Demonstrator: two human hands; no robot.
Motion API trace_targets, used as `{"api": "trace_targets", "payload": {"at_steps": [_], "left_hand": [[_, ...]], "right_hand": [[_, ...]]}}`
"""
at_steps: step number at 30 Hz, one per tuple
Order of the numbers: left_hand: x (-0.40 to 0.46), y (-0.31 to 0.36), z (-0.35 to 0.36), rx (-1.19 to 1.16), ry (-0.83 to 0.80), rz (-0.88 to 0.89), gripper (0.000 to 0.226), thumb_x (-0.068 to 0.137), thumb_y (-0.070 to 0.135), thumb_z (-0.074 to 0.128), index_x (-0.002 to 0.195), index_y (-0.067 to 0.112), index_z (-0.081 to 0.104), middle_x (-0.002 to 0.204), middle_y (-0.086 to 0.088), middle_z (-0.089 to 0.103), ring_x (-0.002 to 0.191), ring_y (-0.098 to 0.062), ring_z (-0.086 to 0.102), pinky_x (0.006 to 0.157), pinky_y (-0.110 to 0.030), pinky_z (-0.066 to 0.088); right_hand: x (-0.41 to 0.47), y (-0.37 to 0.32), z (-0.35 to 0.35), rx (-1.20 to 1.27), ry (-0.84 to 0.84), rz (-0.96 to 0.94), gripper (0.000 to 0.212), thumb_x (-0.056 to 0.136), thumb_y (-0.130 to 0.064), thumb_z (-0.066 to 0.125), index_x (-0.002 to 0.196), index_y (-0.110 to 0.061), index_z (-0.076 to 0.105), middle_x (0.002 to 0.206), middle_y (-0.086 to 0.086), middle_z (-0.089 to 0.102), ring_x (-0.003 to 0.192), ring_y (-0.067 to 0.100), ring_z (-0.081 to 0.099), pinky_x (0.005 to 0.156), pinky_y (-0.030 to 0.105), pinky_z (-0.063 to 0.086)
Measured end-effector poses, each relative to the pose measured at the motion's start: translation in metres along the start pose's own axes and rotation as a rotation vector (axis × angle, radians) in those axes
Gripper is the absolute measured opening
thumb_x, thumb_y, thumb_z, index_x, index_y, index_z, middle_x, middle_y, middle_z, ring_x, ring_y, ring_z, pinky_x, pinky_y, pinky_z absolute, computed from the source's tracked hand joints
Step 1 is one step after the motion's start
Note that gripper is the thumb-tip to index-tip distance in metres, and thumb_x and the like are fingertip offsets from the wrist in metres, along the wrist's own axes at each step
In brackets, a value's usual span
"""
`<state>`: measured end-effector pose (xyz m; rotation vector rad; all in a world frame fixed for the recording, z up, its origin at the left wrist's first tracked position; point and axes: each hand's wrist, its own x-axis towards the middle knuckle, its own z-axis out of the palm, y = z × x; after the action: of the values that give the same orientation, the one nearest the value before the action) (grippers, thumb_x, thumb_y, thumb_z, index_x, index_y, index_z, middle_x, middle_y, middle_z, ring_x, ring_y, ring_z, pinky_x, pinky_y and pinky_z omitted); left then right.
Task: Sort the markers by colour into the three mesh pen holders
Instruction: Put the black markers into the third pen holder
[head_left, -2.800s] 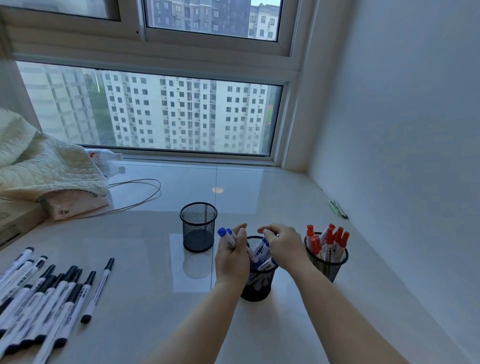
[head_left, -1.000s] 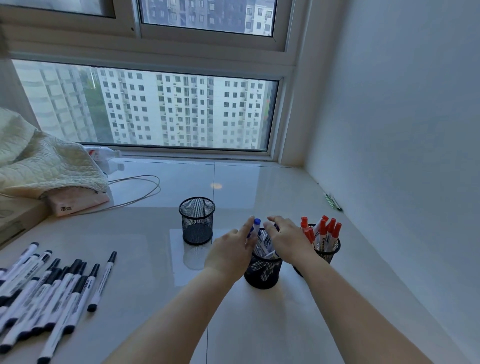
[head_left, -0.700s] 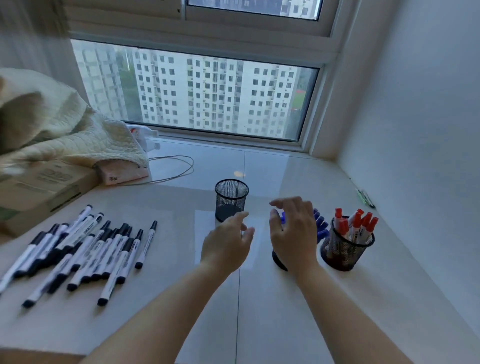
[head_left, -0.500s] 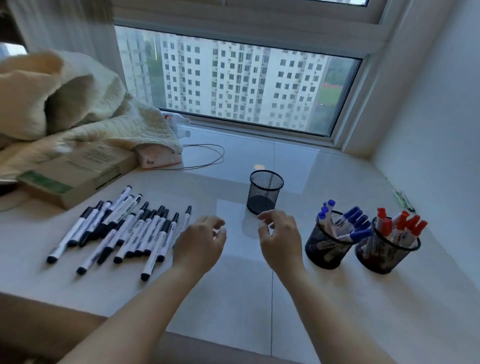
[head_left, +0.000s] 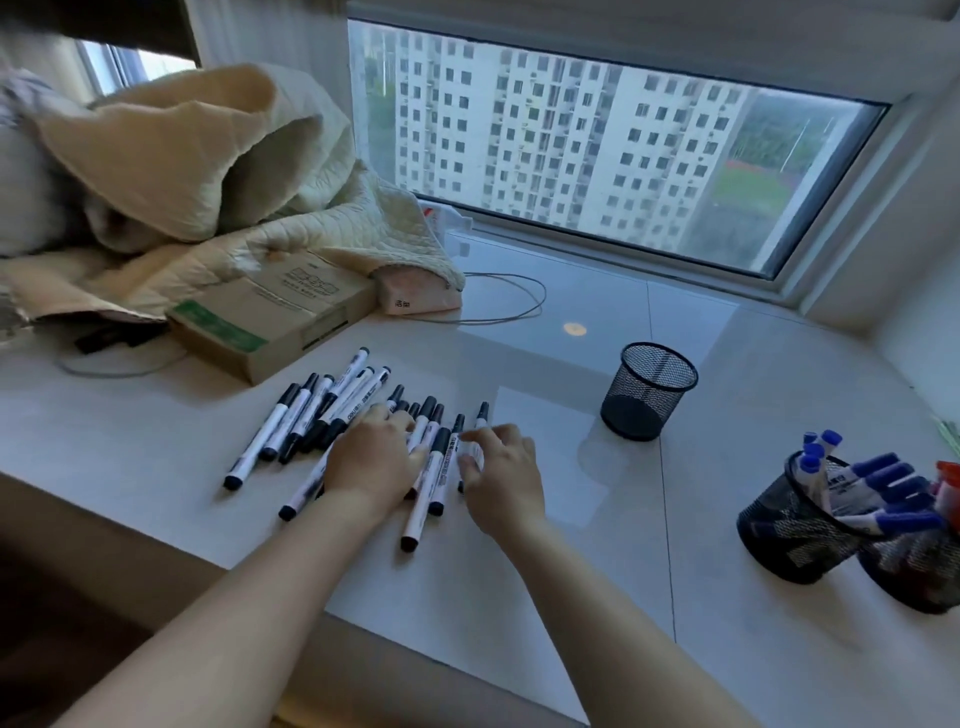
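My left hand (head_left: 376, 460) lies flat on the black markers (head_left: 332, 410) spread on the tabletop (head_left: 597, 571). My right hand (head_left: 496, 475) curls its fingers around one at the edge of the pile. Blue ones sit in the blue holder (head_left: 789, 530) and red ones are beside it. I think black comes next: gather them and carry them to the empty holder (head_left: 647, 389).

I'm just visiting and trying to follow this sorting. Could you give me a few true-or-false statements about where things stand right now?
1. The far holder is empty. True.
2. The blue markers lie loose on the counter. False: they stand in a holder.
3. Both hands are on the black markers. True: the left hand and right hand.
4. The black markers are already in a holder. False: they lie on the counter.
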<state>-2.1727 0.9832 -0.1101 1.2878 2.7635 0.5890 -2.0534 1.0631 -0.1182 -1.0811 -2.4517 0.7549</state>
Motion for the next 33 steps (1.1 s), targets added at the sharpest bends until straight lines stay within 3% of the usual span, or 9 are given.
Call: {"api": "trace_targets", "payload": {"at_steps": [4,10,13,16,20,29,33], "left_hand": [[0.006,-0.001,0.003,0.033,-0.038,0.001,0.047,0.087,0.042,0.056,0.123,0.012,0.053,0.132,-0.010,0.047,0.120,-0.026,0.046,0.092,-0.036,0.043],[0.016,0.001,0.003,0.046,-0.051,0.000,0.046,0.080,0.045,0.063,0.109,0.009,0.059,0.117,-0.011,0.052,0.106,-0.026,0.053,0.082,-0.034,0.045],[0.020,0.010,0.004,0.108,-0.070,0.000,0.043,0.080,0.041,0.065,0.105,0.006,0.059,0.113,-0.013,0.052,0.102,-0.028,0.055,0.083,-0.034,0.046],[0.024,0.017,0.009,0.155,-0.088,-0.003,0.043,0.082,0.036,0.062,0.111,0.004,0.055,0.121,-0.016,0.048,0.112,-0.030,0.047,0.089,-0.035,0.043],[0.024,0.020,0.014,0.203,-0.079,-0.022,0.049,0.085,0.034,0.057,0.121,0.002,0.048,0.131,-0.019,0.041,0.122,-0.032,0.037,0.097,-0.035,0.038],[0.002,0.046,0.034,0.179,-0.067,-0.053,0.028,0.096,0.014,0.030,0.115,0.000,0.044,0.121,-0.018,0.052,0.108,-0.031,0.052,0.083,-0.036,0.041],[-0.013,0.054,0.046,0.145,-0.022,0.030,0.023,0.096,0.017,0.034,0.112,0.005,0.044,0.115,-0.014,0.057,0.103,-0.031,0.057,0.077,-0.036,0.043]], "right_hand": [[0.010,-0.008,0.018,-0.139,-0.153,0.048,0.054,0.093,-0.045,0.041,0.143,-0.026,0.029,0.151,0.003,0.019,0.137,0.026,0.017,0.109,0.039,0.022],[0.022,-0.009,0.024,-0.174,-0.286,0.128,0.066,0.094,-0.037,0.032,0.149,-0.013,0.004,0.158,0.009,-0.006,0.144,0.027,0.005,0.114,0.040,0.011],[0.025,-0.009,0.020,-0.254,-0.283,0.121,0.067,0.092,-0.029,0.033,0.147,-0.004,0.004,0.157,0.011,0.003,0.141,0.028,0.011,0.112,0.039,0.015],[0.026,0.000,0.011,-0.356,-0.223,0.134,0.063,0.089,-0.022,0.037,0.143,0.001,0.013,0.145,0.017,0.024,0.130,0.032,0.023,0.105,0.038,0.022],[0.022,0.019,-0.006,-0.458,-0.191,0.121,0.047,0.092,-0.015,0.033,0.136,-0.002,0.026,0.133,0.016,0.032,0.119,0.032,0.032,0.098,0.037,0.029],[0.005,0.041,-0.028,-0.307,-0.151,0.218,0.034,0.096,-0.025,0.035,0.124,-0.006,0.040,0.126,0.015,0.046,0.112,0.033,0.048,0.087,0.035,0.038],[-0.004,0.047,-0.039,-0.347,-0.152,0.235,0.027,0.092,-0.027,0.043,0.107,-0.007,0.052,0.113,0.014,0.059,0.101,0.031,0.055,0.072,0.030,0.035]]}}
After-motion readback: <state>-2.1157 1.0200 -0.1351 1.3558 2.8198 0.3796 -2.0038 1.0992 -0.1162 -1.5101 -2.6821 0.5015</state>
